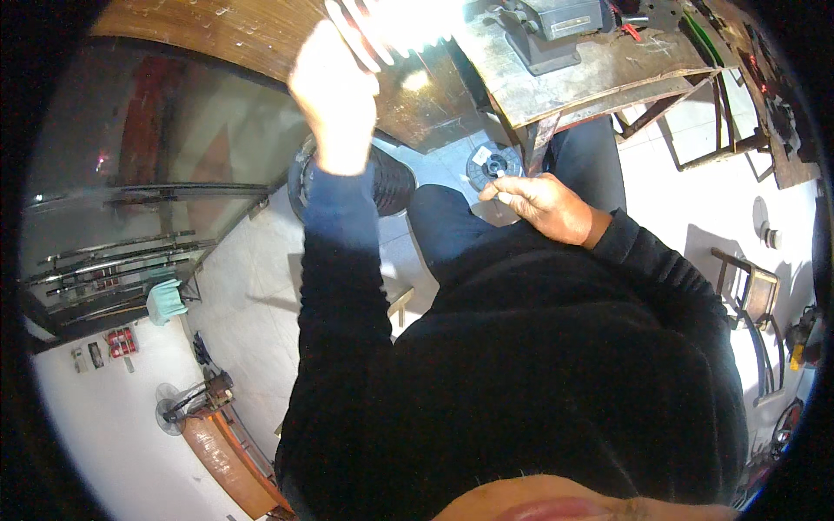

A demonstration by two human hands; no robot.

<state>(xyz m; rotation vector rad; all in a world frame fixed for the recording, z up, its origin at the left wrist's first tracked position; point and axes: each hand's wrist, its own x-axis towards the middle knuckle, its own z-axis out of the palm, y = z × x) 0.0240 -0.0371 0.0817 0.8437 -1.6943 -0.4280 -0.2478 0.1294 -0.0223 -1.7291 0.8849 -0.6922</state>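
Observation:
My left hand (334, 82) is raised at the top of the head view, at the edge of a very bright glare. Its fingers show as pale, separated strips, and the glare washes out whatever they may touch. Over my lap, my right hand (552, 208) is closed, thumb and forefinger pressed together. Anything between those fingertips is too small to make out. Just beyond them, lower down between my knees, lies a round grey spool (493, 165) with a pale label.
A worn workbench (565, 91) with a grey metal device (560, 17) stands ahead to the right. A brown wooden surface (208, 35) spans the far left. Beside my left knee is a dark ribbed round object (395, 187). A fan (171, 408) and a wooden chair (756, 291) stand farther off.

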